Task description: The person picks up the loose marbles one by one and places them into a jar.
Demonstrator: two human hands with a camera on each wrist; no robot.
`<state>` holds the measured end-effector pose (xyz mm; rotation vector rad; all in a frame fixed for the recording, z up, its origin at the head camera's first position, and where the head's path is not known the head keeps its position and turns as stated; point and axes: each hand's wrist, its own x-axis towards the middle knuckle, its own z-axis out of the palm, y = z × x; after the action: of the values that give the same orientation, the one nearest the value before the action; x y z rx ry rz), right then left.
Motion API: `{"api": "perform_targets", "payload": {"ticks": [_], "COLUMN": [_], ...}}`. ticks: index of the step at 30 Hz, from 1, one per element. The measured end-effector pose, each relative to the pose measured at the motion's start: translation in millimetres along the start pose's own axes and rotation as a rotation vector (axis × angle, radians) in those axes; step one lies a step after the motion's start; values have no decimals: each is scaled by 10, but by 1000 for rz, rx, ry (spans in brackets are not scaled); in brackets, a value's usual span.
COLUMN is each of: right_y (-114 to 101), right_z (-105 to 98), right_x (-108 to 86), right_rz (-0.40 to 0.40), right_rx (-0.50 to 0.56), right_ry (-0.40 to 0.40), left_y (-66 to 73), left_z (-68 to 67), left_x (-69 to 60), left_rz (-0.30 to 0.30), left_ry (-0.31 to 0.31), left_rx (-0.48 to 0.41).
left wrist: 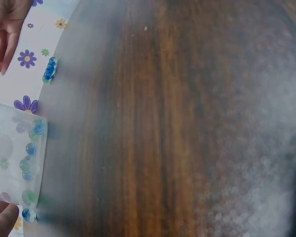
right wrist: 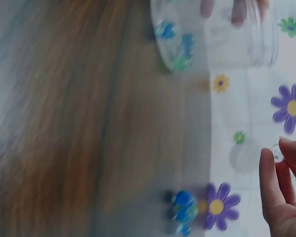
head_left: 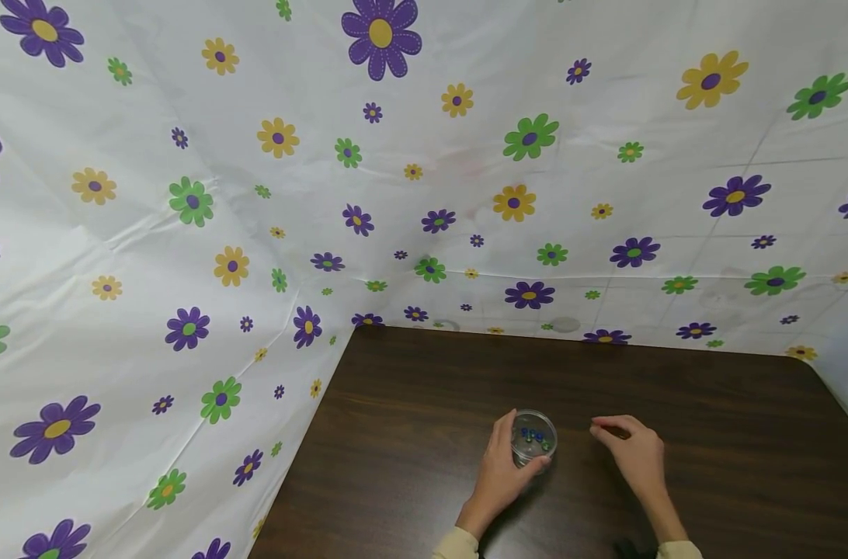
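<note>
My left hand [head_left: 497,473] grips a clear jar [head_left: 536,420] with its fingers and thumb around the wall. Several blue and green glass marbles [head_left: 532,435] lie at the jar's bottom. My right hand [head_left: 634,450] is to the right of the jar, above the table. In the right wrist view a clear marble [right wrist: 276,153] sits pinched between thumb and fingertip. A small cluster of blue and green marbles [right wrist: 183,210] rests on the table near that hand; the head view does not show it. One marble [left wrist: 29,215] shows by the jar's edge near the left fingers.
Both hands work over a dark wood-grain table [head_left: 410,404]. A white sheet with purple, green and yellow flowers [head_left: 424,178] hangs behind the table and along its left side. A small dark object [head_left: 630,548], unclear in kind, shows near the right sleeve.
</note>
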<state>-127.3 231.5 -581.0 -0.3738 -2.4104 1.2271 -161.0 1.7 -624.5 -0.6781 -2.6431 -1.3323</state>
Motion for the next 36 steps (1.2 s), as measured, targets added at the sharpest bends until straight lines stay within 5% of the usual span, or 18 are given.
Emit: {"api": "perform_targets", "payload": {"ticks": [22, 36], "right_y": [-472, -522], "right_z": [498, 538], "right_x": [-145, -147], "right_rz": [-75, -146], "right_rx": [177, 195], "right_ry": [-68, -97], "left_y": [-20, -40], "left_z": [12, 18], "left_x": [-17, -11], "left_rz": [7, 11], "left_ry": [-11, -21], "left_rx": [-1, -14]}}
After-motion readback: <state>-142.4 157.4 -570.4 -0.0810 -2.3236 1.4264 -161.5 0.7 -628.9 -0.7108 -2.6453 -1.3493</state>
